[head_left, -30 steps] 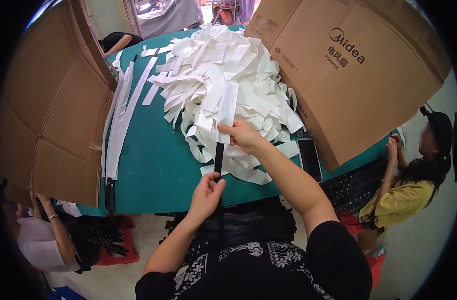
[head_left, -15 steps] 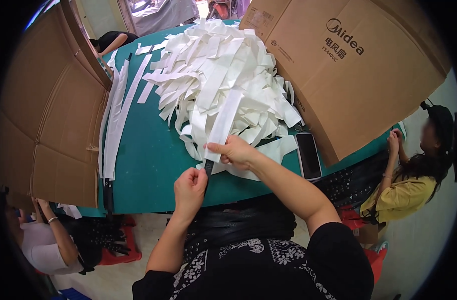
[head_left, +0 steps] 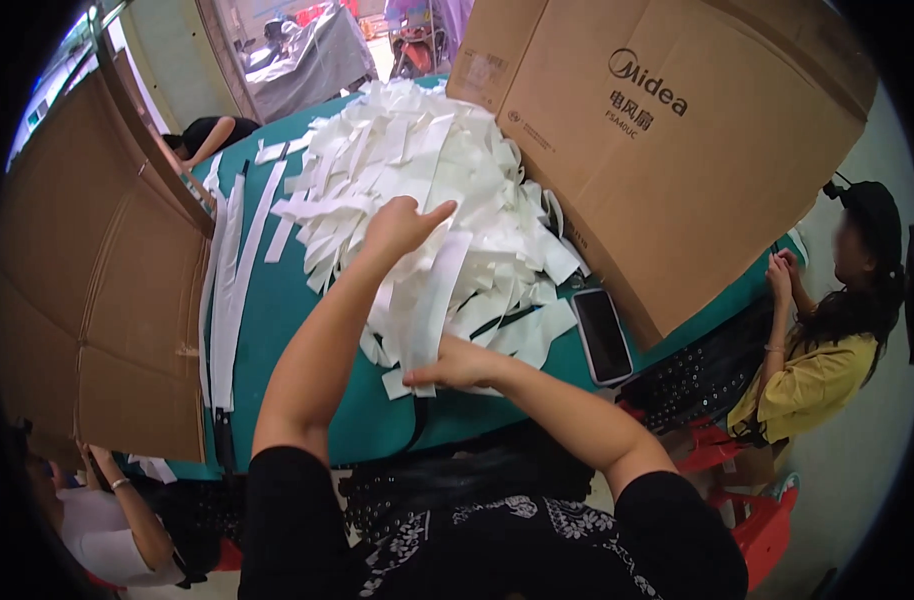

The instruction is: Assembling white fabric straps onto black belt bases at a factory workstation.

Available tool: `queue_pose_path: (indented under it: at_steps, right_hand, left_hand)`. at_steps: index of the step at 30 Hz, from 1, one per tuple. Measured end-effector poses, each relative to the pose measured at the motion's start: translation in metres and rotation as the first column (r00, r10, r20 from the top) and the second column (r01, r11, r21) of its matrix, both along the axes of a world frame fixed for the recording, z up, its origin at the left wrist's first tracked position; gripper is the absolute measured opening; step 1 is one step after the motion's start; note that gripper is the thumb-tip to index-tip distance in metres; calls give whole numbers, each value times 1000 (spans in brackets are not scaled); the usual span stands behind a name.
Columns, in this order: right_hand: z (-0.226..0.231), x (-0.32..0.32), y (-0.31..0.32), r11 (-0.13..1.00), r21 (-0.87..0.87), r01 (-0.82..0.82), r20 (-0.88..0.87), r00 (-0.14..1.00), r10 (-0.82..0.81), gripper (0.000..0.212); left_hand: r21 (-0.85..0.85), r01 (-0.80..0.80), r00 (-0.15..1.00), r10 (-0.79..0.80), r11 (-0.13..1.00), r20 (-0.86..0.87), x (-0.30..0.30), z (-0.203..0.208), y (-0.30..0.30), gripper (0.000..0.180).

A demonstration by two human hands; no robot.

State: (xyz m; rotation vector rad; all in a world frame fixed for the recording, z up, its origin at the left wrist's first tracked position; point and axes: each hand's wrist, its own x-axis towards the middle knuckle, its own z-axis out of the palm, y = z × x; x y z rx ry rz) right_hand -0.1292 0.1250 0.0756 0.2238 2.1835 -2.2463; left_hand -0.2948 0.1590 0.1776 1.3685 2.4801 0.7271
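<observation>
Over the heap of white fabric strips, my left hand hovers with its thumb stretched out to the right. Its other fingers are partly hidden, and nothing shows in it. Below it, my right hand grips the lower end of a long white fabric strip, thumb on top. From that end a black strap hangs down toward the table's near edge. Another dark strap lies among the strips to the right.
A phone lies at the right of the green table. Large cardboard sheets stand at the left and right. Long white strips lie along the left side. Co-workers sit at both sides; another person's arm shows at the far left.
My left hand has left the black strap and moved up over the heap. My right hand, still holding the white strip, has come down closer to me. The view has shifted slightly.
</observation>
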Motion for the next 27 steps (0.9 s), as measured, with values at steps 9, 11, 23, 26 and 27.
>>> queue_pose_path:
  at_steps: [9,11,23,26,27]
  right_hand:
    - [19,21,27,870,466,-160,180,980,84,42]
    - [13,20,30,868,472,-153,152,984,91,41]
    - [18,56,54,961,-203,-187,49,978,201,18]
    - [13,56,68,975,-132,-178,115,974,194,28]
    - [14,56,69,976,-127,-175,118,975,190,28]
  left_hand:
    - [-307,306,884,-388,901,-259,4,-14,99,40]
    - [-338,389,874,-459,857,-157,7,-21,107,38]
    - [656,-197,-666,-590,729,456,-41,-9,120,26]
    - [645,-149,-263,-659,750,705,-50,-2,139,29]
    - [614,-141,-123,-629,777,768,-52,4,148,33]
